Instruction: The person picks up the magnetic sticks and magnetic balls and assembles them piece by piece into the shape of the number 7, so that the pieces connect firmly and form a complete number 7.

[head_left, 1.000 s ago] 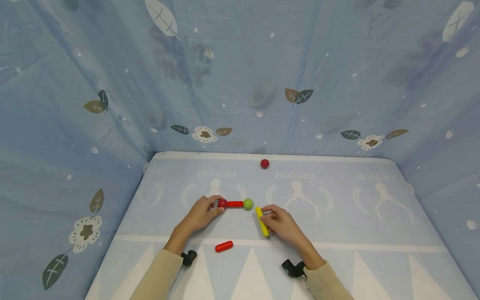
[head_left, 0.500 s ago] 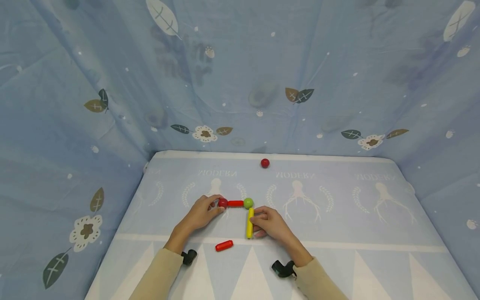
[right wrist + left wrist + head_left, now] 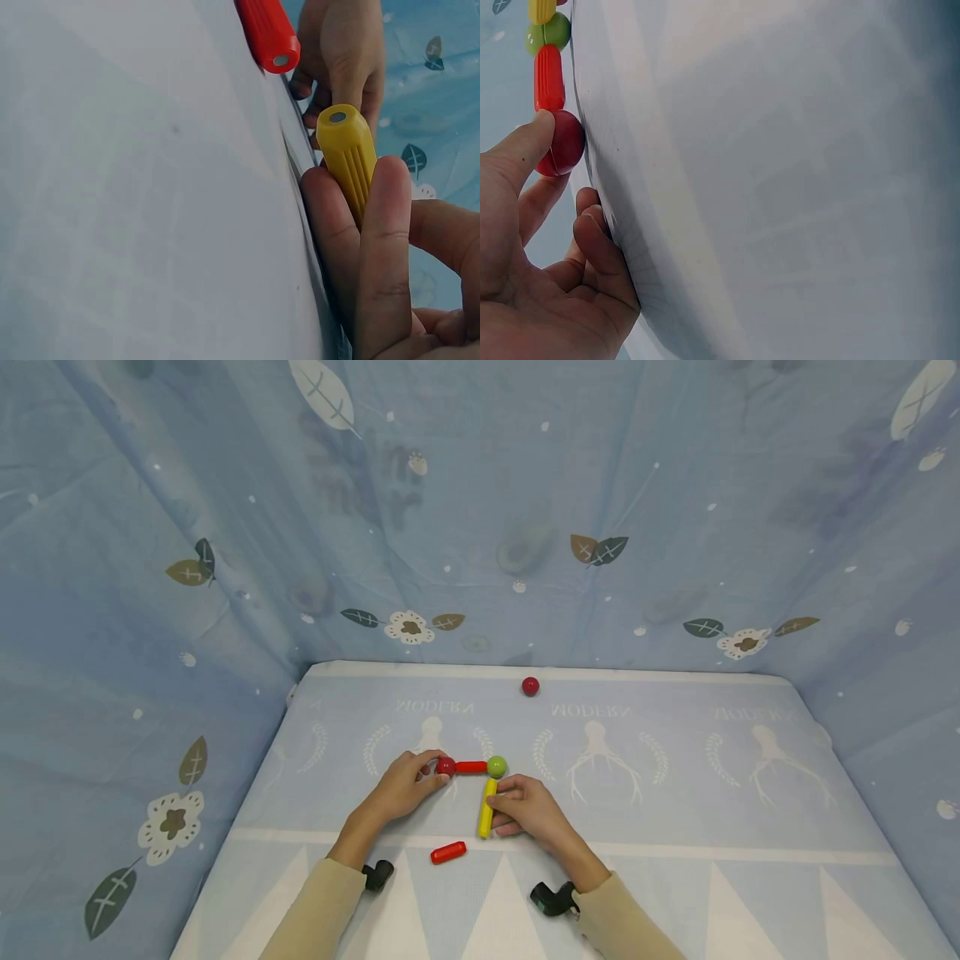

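Between thumb and fingers my left hand pinches a dark red ball. A short red magnetic rod runs from that ball to a green ball, all in one line on the table. My right hand pinches a longer yellow magnetic rod, which points toward me with its far end at the green ball. In the right wrist view a round metal magnet shows in the near end of the yellow rod. The fingers cover part of its far side.
A loose red rod lies in front of the hands. Another red ball sits near the table's back edge. Blue patterned cloth hangs behind and at both sides of the table.
My right hand has moved left with the yellow rod, bringing its far end from beside the green ball to just below it. The rod's near end has swung left. My left hand stays put.
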`<state>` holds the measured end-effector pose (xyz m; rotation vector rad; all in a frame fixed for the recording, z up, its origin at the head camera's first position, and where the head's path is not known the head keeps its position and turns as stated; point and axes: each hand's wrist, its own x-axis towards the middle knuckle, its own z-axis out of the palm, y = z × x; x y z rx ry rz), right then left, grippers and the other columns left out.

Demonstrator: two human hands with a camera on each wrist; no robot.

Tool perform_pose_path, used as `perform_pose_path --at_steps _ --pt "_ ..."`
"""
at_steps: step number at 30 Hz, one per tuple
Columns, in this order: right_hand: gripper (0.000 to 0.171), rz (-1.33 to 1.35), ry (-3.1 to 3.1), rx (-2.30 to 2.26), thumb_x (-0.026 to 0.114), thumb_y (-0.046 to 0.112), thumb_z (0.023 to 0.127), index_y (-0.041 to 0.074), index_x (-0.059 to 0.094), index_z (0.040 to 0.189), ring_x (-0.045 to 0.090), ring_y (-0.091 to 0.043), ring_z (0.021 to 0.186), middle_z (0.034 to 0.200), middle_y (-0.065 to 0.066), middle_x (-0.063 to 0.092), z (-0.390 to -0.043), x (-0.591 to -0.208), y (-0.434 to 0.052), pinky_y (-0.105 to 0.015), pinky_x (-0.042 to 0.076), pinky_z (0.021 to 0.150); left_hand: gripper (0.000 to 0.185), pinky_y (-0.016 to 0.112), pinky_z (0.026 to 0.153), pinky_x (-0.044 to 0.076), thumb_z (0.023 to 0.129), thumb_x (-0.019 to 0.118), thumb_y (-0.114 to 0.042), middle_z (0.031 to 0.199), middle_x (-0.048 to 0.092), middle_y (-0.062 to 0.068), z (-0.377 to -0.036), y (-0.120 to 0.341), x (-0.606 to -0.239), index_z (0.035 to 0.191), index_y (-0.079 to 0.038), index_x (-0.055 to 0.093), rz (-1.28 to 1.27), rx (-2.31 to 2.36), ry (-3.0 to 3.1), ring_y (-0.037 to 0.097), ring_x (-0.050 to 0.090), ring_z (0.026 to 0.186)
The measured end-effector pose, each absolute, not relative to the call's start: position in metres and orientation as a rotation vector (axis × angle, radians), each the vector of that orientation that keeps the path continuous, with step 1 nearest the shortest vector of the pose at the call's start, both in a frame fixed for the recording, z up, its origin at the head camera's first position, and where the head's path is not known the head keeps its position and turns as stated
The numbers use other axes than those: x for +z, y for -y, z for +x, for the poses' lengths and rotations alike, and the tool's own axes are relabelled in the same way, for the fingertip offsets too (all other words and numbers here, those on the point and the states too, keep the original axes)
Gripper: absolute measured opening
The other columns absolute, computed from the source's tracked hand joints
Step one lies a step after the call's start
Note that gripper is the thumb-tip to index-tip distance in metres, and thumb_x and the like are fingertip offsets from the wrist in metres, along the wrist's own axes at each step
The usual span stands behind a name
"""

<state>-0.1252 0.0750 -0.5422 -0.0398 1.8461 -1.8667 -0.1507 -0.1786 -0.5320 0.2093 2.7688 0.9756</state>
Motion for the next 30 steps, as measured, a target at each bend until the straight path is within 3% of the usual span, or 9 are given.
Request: perform_pose_path --at_steps 7,30 --pt "0.039 0.03 -1.88 -1.881 0.072 0.015 0.094 -0.01 0.052 0.117 0.07 -0.022 0.063 0.083 -0.014 0.07 -0.129 -0.546 -0.072 -0.033 0.057 0.057 0.037 0.034 0.068 0.041 0.093 0.073 -0.033 0.092 0.05 0.001 -0.15 0.176 -0.532 0.128 -0.023 0.064 0.205 0.977 -2.76 0.018 0.047 0.084" --pt "0.043 0.085 -1.98 -1.844 0.08 0.027 0.087 -0.004 0.058 0.106 0.07 -0.024 0.057 0.083 -0.014 0.07 -0.135 -0.551 -0.064 -0.034 0.054 0.047 0.037 0.035 0.068 0.043 0.093 0.073 -0.033 0.093 0.05 0.002 -0.149 0.177 -0.528 0.128 -0.024 0.064 0.182 0.998 -2.749 0.02 0.048 0.085"
